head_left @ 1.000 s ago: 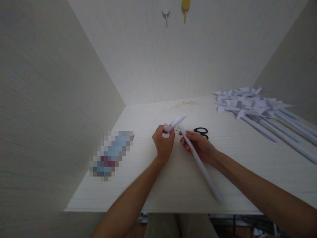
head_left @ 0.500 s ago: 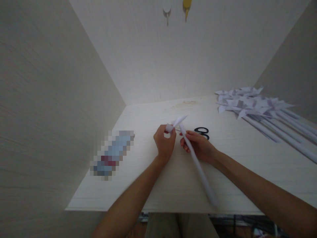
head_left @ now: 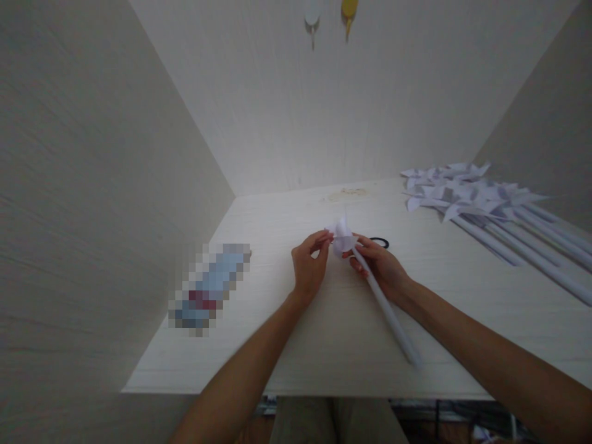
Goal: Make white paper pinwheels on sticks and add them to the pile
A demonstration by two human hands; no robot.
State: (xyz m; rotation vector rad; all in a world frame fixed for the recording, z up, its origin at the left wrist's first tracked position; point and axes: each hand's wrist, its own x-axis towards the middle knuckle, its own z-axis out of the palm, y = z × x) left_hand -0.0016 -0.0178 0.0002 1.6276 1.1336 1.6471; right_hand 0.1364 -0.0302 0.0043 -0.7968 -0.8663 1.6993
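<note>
A white paper pinwheel (head_left: 343, 239) is held over the middle of the table, its curled blades turned up and slightly blurred. Its rolled paper stick (head_left: 387, 311) slants down toward the near right. My right hand (head_left: 383, 266) grips this stick just below the blades. At the left edge of the blades, my left hand (head_left: 311, 265) pinches with thumb and fingertips; exactly what lies between them is too small to make out. Behind my right hand, one black loop of a pair of scissors (head_left: 380, 242) shows, the rest being covered.
Several finished paper pinwheels (head_left: 481, 194) lie piled at the right, sticks pointing to the near right. A pixelated bluish item (head_left: 215, 287) lies at the left. White walls enclose the white table (head_left: 259, 364); a white hook (head_left: 312, 21) and a yellow hook (head_left: 348, 15) hang on the back one.
The pinwheel's blades have turned to face up, and the stick's lower end has swung right. My right hand has shifted slightly right, covering more of the scissors.
</note>
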